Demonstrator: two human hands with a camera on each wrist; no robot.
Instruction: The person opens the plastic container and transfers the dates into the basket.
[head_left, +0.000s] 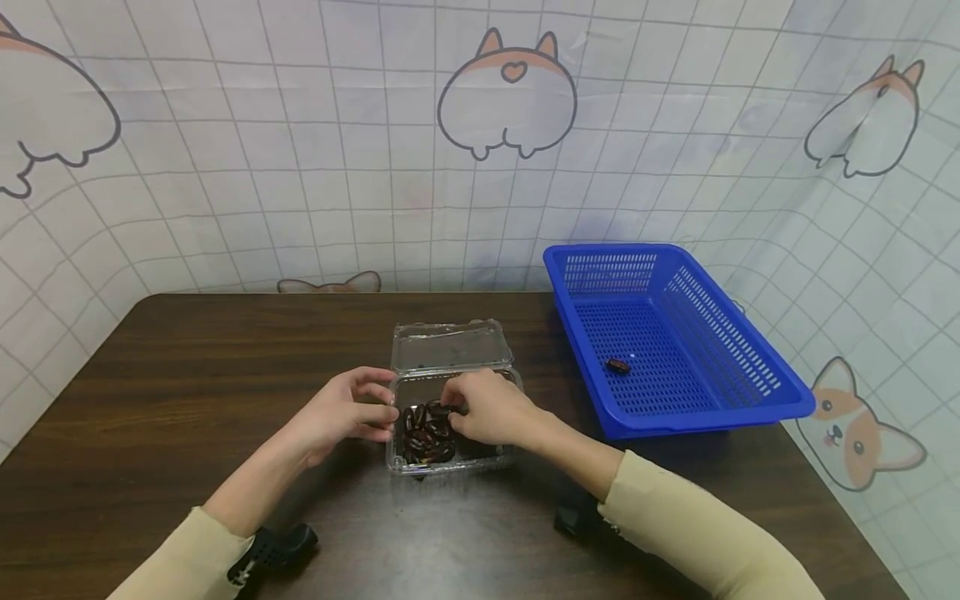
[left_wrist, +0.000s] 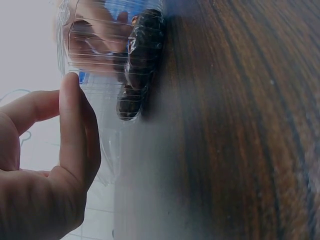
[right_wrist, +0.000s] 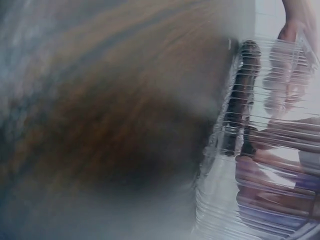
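A clear plastic clamshell box (head_left: pixel 450 468) sits on the table, its lid (head_left: pixel 452 346) folded back. Dark brown, glossy dates (head_left: pixel 427 437) lie heaped in its left part. At the box's left side, my left hand (head_left: pixel 347 414) holds the rim with bent fingers and thumb; in the left wrist view a fingertip (left_wrist: pixel 73 82) meets the edge. My right hand (head_left: pixel 491 408) reaches down inside, curled fingers among the dates. I cannot tell whether it pinches one. The right wrist view shows these fingers (right_wrist: pixel 260 185) blurred through the ridged plastic wall.
A blue plastic basket (head_left: pixel 585 350) with slotted walls stands to the right of the box, with a single date (head_left: pixel 618 366) on its floor. Dark wood-grain tabletop (head_left: pixel 225 358) extends around the box. Behind it hangs a white gridded cloth (head_left: pixel 360 183) with cartoon dogs.
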